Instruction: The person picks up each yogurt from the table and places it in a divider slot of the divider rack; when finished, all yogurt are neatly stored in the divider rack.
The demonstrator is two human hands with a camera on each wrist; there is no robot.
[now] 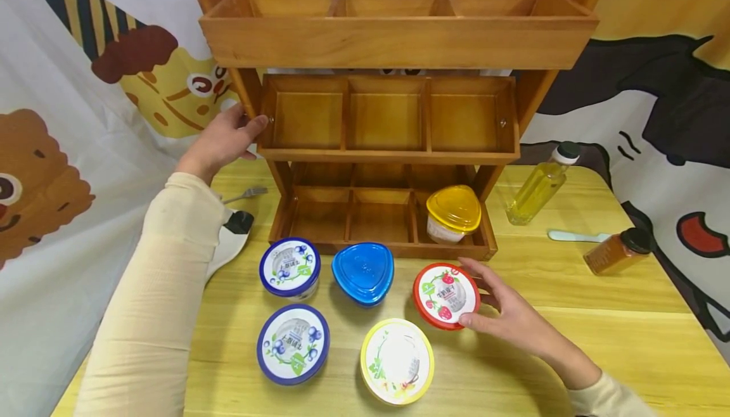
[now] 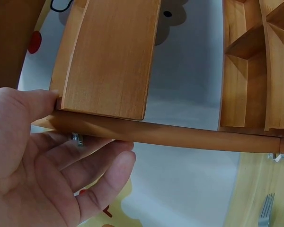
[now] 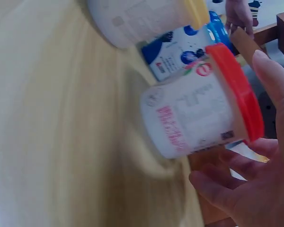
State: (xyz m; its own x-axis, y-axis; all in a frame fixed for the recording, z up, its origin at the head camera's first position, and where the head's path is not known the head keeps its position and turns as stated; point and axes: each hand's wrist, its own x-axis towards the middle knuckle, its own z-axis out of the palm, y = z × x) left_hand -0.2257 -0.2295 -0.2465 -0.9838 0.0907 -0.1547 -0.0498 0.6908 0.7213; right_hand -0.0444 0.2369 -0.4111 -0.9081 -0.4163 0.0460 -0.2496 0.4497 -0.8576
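Observation:
A wooden three-tier rack (image 1: 399,43) stands at the back of the table. My left hand (image 1: 225,138) grips its left side post beside the middle tier; in the left wrist view the thumb lies above the post (image 2: 180,135) and the fingers below. On the right, my right hand (image 1: 513,312) holds a red-lidded cup (image 1: 447,295) by its lid, thumb and fingers at opposite edges. Near it are a yellow-rimmed cup (image 1: 397,362), a blue-lidded triangular tub (image 1: 363,273) and two blueberry cups (image 1: 289,267) with dark blue rims. A yellow-lidded tub (image 1: 453,213) sits in the bottom tier's right compartment.
An oil bottle (image 1: 538,186), a brown jar (image 1: 618,251) with a black lid and a pale-handled utensil (image 1: 576,236) lie to the right. Left of the rack are a fork (image 1: 248,194) and a white-and-black object (image 1: 228,243), partly behind the left sleeve. A printed cloth (image 1: 667,119) hangs behind.

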